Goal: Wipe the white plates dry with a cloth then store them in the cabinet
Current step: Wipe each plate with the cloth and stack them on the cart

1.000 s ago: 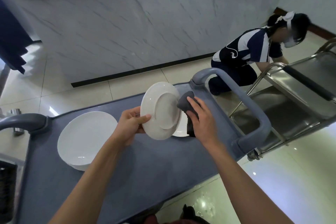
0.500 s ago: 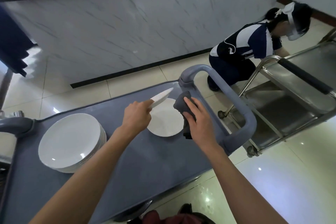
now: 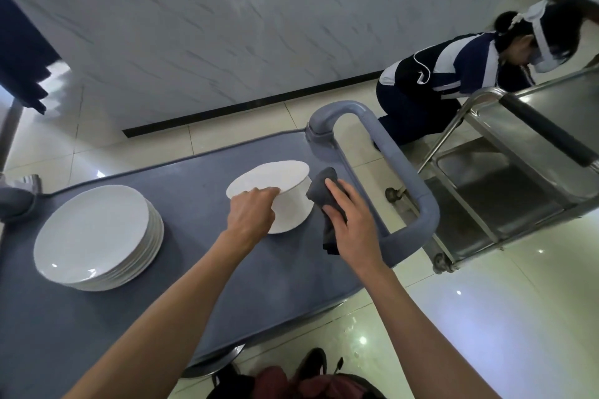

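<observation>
While my left hand [image 3: 251, 212] pinches the near rim of a round white ceramic plate [image 3: 269, 178], fingers closed on the edge, the plate sits tilted just above a second white plate lying flat [image 3: 293, 214] on the grey-blue plastic cart top [image 3: 181, 269]. I hold it by the rim so the face stays free of prints, and low over the flat one because, as I judge it, that spot is the pile for wiped plates. My right hand [image 3: 351, 227] is clamped on a dark grey folded cloth [image 3: 324, 194], fingers wrapped over it, cloth bunched right beside the plate's right edge, touching or nearly (can't tell which). Keeping the cloth in hand makes sense since more wiping is due.

A stack of large white plates [image 3: 94, 233] stands well apart on the left of the cart, probably the unwiped lot. The cart's curved grey handle [image 3: 405, 178] is just right of the cloth. Beyond it a steel trolley [image 3: 518, 172] and a crouching person in a navy and white top [image 3: 447, 74]. No cabinet in view, so storing is not yet started.
</observation>
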The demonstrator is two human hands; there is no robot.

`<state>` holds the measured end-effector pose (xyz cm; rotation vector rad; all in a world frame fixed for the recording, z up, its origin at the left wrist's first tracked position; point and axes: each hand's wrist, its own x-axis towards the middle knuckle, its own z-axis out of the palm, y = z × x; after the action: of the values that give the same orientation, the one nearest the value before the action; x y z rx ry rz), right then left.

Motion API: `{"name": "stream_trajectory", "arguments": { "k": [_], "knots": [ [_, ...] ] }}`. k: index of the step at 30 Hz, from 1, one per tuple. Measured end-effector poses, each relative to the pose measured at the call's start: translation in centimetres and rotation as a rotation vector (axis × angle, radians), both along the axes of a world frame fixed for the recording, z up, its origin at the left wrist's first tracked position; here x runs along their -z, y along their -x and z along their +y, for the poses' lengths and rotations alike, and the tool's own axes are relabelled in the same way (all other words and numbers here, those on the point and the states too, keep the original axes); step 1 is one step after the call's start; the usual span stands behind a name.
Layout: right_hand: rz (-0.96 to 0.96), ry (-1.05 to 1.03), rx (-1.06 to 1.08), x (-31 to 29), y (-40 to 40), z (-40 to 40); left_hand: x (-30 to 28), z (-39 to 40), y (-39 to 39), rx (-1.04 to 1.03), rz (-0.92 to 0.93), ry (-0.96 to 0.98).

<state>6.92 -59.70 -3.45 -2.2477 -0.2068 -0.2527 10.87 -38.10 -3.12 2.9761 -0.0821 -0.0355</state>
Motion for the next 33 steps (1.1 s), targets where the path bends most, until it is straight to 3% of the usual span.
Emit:
{"name": "stream_trajectory", "arguments": {
  "k": [8,19,33],
  "knots": [
    [0.014,-0.006,-0.034,1.1,0.0,-1.8,1.8,-2.2,1.4,0.087,0.043,-0.11],
    [0.062,-0.033,-0.077,4.4,1.7,-2.2,7.1,-2.3,3.2,0.11,0.042,-0.091],
    [0.093,-0.013,-0.105,4.9,1.7,-1.7,8.6,-2.0,3.6,0.132,0.073,-0.038]
  ]
}}
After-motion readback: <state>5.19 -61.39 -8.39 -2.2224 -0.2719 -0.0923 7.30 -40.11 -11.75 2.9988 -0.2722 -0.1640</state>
